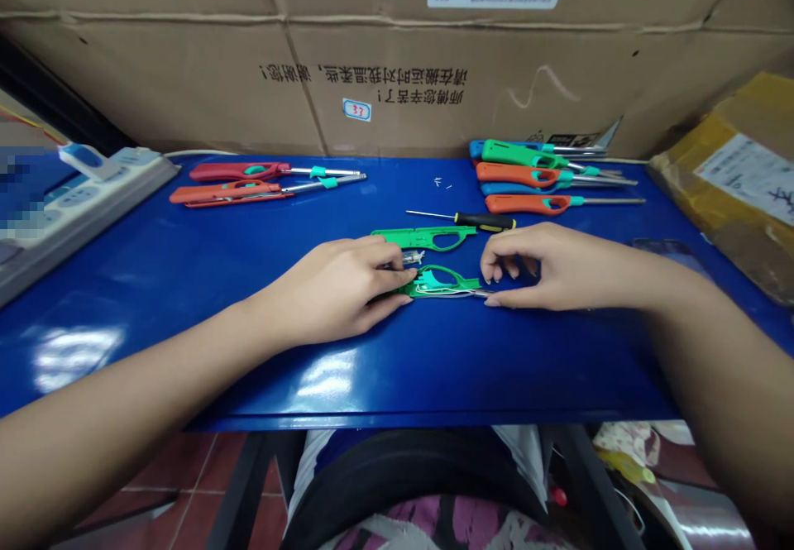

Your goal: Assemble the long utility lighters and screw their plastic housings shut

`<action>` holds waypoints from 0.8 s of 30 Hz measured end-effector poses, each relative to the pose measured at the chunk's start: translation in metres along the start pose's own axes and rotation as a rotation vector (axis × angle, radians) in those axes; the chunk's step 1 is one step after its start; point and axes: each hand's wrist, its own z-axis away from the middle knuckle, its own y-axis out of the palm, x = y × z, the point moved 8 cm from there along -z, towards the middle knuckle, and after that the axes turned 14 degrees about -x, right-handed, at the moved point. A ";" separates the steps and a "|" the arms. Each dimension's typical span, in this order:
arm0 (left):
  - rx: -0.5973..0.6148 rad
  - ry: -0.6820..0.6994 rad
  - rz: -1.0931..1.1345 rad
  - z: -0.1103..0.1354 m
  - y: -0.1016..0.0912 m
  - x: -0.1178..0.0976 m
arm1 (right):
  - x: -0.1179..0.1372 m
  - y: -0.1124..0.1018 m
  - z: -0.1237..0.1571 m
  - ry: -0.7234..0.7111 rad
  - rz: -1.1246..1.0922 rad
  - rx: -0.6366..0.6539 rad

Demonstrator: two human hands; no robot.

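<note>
glossy blue table (186, 285), green plastic shell (443, 279)

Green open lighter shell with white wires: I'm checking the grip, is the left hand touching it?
Touching. The head view shows the left hand with fingers and thumb pinching the left end of the green open lighter shell.

Open green lighter shell (442, 279) flat on blue table (186, 285)

Glossy blue counter (186, 302), overhead light glaring off its near left part. Stacked cardboard boxes (186, 78) close off the back (small white label (356, 109) reads 33). Yellow-taped parcel (732, 178) at the right edge. Red-brown floor tiles (179, 484) below.
</note>
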 end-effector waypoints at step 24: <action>-0.016 -0.052 0.071 0.001 0.002 0.007 | 0.003 0.007 -0.008 -0.101 -0.044 -0.110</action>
